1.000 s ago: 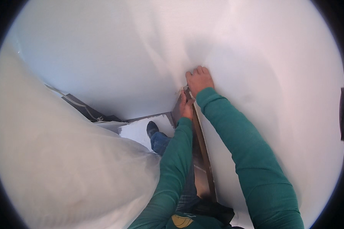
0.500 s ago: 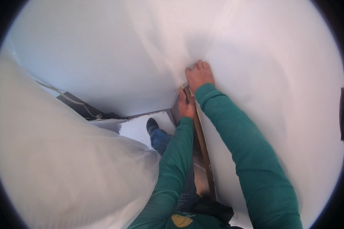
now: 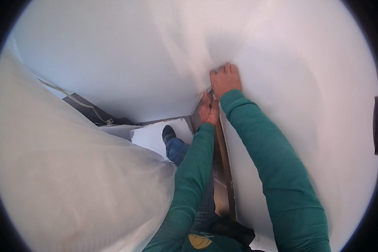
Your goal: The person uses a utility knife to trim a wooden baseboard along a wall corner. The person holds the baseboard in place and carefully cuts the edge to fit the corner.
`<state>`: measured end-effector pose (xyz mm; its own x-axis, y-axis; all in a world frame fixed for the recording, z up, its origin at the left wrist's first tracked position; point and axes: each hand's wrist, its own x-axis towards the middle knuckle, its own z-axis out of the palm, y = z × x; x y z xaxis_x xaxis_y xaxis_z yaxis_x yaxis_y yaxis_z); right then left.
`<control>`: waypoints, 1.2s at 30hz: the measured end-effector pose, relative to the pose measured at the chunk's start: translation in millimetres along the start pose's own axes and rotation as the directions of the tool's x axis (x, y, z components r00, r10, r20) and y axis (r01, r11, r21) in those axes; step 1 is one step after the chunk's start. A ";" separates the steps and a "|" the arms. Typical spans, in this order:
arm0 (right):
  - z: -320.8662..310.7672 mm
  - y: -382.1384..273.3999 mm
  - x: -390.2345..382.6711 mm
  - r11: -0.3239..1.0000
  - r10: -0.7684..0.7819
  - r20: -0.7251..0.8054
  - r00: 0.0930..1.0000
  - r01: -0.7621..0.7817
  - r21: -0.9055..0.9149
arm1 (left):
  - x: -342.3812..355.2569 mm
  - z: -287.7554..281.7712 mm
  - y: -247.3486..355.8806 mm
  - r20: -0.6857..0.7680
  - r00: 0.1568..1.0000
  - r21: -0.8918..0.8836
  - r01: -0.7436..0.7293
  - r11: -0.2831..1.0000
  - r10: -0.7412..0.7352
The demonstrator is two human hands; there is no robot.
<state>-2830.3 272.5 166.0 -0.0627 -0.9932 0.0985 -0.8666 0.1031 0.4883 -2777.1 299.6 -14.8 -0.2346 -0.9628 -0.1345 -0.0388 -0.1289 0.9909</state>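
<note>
Walls (image 3: pixel 113 54): 2 broad white faces, meeting near the middle of the view, with shadow and paler streaks above the corner.
Sheet (image 3: pixel 80 168): milky, see-through plastic across the lower left, its edge reaching the left sleeve (image 3: pixel 193 176).
Sleeves: 2, both green; the right sleeve (image 3: pixel 277 168) lies in front of the right-hand wall.
Strip (image 3: pixel 225 168): long, narrow and brown, along the foot of the right-hand wall, running from the corner down toward the person's body.
Panel (image 3: pixel 149 136): white, rough-edged, low in the corner, left of the strip.
Jeans (image 3: pixel 176 152): blue, 1 leg showing over the panel.
Right hand (image 3: pixel 226 80): back of the hand up, against the right-hand wall just above the strip's far end; fingers bent and close together, their grip hidden, so I cannot tell what they hold.
Left hand (image 3: pixel 209 110): at the strip's far end, just below the right hand; fingers nearly straight toward the corner, thumb a little apart; I cannot tell if they grip the strip.
Shoe (image 3: pixel 168 132): dark, on the panel.
Cable (image 3: pixel 77 101): pale, left of the panel.
Grey bit (image 3: pixel 209 89): between the 2 hands, too small to identify.
</note>
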 end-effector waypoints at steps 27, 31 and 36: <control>5.0 -2.3 -0.1 0.988 -0.006 -0.193 0.981 0.036 0.152 | 15.6 8.4 -5.5 -0.032 0.992 -0.105 0.114 0.988 -0.118; 8.0 7.7 -2.3 0.989 0.012 -0.085 0.996 0.001 0.147 | -1.5 11.4 13.5 -0.020 0.988 -0.030 0.155 0.987 -0.156; -22.9 -1.4 1.8 0.988 -0.032 -0.061 0.998 0.041 0.151 | 33.0 12.0 -41.8 -0.010 0.998 -0.448 0.055 0.892 -0.066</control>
<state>-2817.9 271.8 185.3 -0.0048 -0.9908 0.1355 -0.9333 0.0531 0.3553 -2794.9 276.1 -60.8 -0.2217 -0.9544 -0.1998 0.3881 -0.2743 0.8799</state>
